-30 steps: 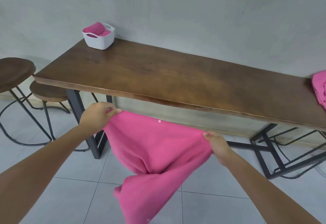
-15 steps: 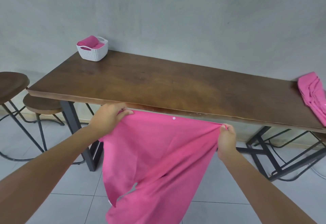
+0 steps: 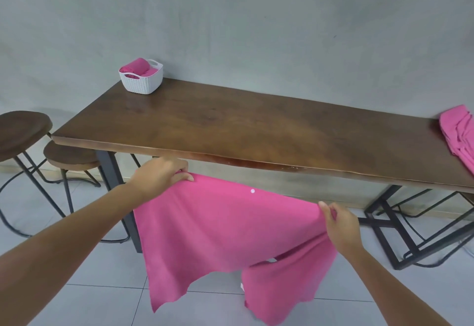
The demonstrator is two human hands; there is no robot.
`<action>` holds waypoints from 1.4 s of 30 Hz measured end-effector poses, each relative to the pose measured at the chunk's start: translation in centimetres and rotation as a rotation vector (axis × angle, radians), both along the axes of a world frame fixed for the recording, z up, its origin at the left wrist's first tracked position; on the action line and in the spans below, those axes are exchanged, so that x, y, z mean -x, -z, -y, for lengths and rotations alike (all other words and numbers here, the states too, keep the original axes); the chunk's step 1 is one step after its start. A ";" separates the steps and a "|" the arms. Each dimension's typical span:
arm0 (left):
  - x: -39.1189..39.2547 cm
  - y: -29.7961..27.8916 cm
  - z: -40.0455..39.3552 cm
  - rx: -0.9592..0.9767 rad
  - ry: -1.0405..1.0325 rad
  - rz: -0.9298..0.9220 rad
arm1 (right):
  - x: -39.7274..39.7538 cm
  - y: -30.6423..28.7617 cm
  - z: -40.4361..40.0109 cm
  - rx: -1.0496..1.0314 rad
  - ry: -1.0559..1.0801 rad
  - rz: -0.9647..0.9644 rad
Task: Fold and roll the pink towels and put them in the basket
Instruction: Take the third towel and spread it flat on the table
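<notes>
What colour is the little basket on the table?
White, with a woven-looking pattern: the basket shows in the head view.

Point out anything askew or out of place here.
The held towel hangs unevenly below the table edge, its lower part split into two flaps. The spare towels lie rumpled at the far right edge.

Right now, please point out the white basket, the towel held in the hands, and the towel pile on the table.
white basket (image 3: 143, 83): head view, front wall.
held towel (image 3: 218, 228): head view, middle of cloth.
towel pile (image 3: 457, 130): head view, top fold.
</notes>
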State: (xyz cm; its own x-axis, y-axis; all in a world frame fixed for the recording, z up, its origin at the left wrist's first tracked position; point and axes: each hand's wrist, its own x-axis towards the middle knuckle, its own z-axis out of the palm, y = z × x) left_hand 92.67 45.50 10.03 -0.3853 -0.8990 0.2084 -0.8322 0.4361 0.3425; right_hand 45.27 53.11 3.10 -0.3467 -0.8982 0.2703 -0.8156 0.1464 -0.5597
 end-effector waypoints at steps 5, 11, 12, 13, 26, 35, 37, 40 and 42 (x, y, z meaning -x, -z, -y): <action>-0.4 0.3 1.3 0.028 -0.021 0.024 | 0.8 -1.2 0.6 0.028 -0.089 -0.203; 1.5 2.0 3.8 0.045 -0.220 0.048 | 1.5 -4.1 3.9 0.089 -0.074 -0.448; 2.0 2.3 4.5 0.076 -0.255 0.063 | 1.5 -4.8 4.7 0.117 -0.060 -0.465; 2.4 2.4 5.1 0.092 -0.293 0.071 | 1.4 -5.4 5.6 0.144 -0.050 -0.486; 4.9 1.0 19.0 0.065 -0.479 0.296 | 2.7 -7.6 19.8 0.221 -0.209 -0.398; 8.3 1.3 29.2 0.018 -0.523 0.476 | 4.6 -7.5 32.1 0.152 -0.201 -0.407; 9.1 2.9 30.2 -0.011 -0.548 0.468 | 5.1 -5.9 34.2 0.106 -0.189 -0.435; 9.9 6.0 31.1 -0.042 -0.572 0.378 | 6.3 -2.9 36.6 0.059 -0.206 -0.466; 10.2 7.9 31.8 -0.071 -0.603 0.280 | 7.0 -0.9 37.8 0.032 -0.243 -0.485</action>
State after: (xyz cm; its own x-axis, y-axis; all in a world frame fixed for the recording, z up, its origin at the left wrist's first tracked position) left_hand 82.48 13.74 2.15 0.1583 -0.9817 0.1059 -0.9848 -0.1492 0.0889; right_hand 38.29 15.30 4.00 0.0417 -0.9257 0.3758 -0.9897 -0.0898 -0.1113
